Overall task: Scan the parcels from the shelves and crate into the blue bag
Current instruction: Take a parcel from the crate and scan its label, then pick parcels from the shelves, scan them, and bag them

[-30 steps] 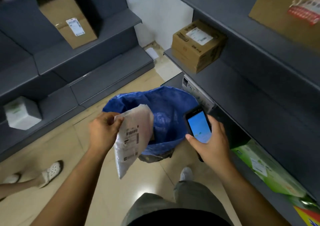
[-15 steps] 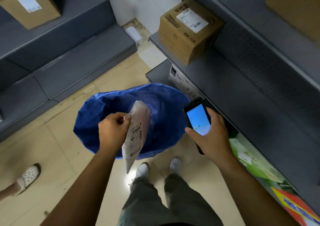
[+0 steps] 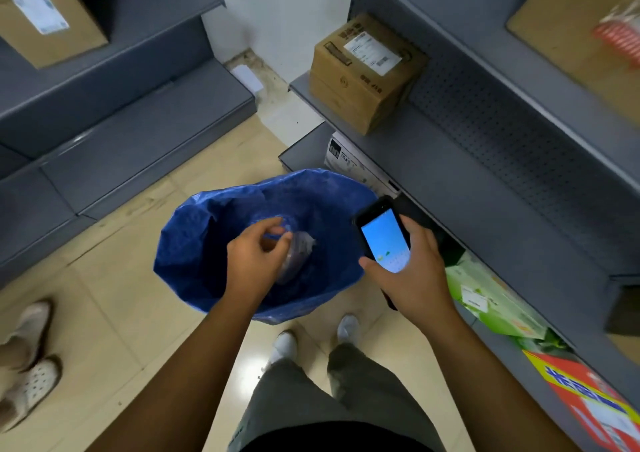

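Note:
The blue bag [image 3: 194, 230] stands open on the floor in front of my feet. A white plastic mailer parcel [image 3: 300, 248], blurred, is inside the bag's mouth just beyond my left fingertips. My left hand [image 3: 252, 261] hovers over the bag with loosely parted fingers and holds nothing. My right hand [image 3: 412, 278] grips a handheld scanner [image 3: 384, 237] with a lit blue screen at the bag's right rim. A brown labelled carton [image 3: 363, 74] sits on the right shelf, and another brown carton [image 3: 45, 19] sits on the left shelf.
Grey shelves line both sides of the narrow aisle. A white box [image 3: 349, 164], a green pack [image 3: 485, 299] and a red and yellow box [image 3: 588, 392] lie on the low right shelf. Another person's feet [image 3: 27, 358] stand at the left.
My left hand carried the white mailer over the bag and let go; the mailer has dropped into the bag. My right hand kept hold of the scanner.

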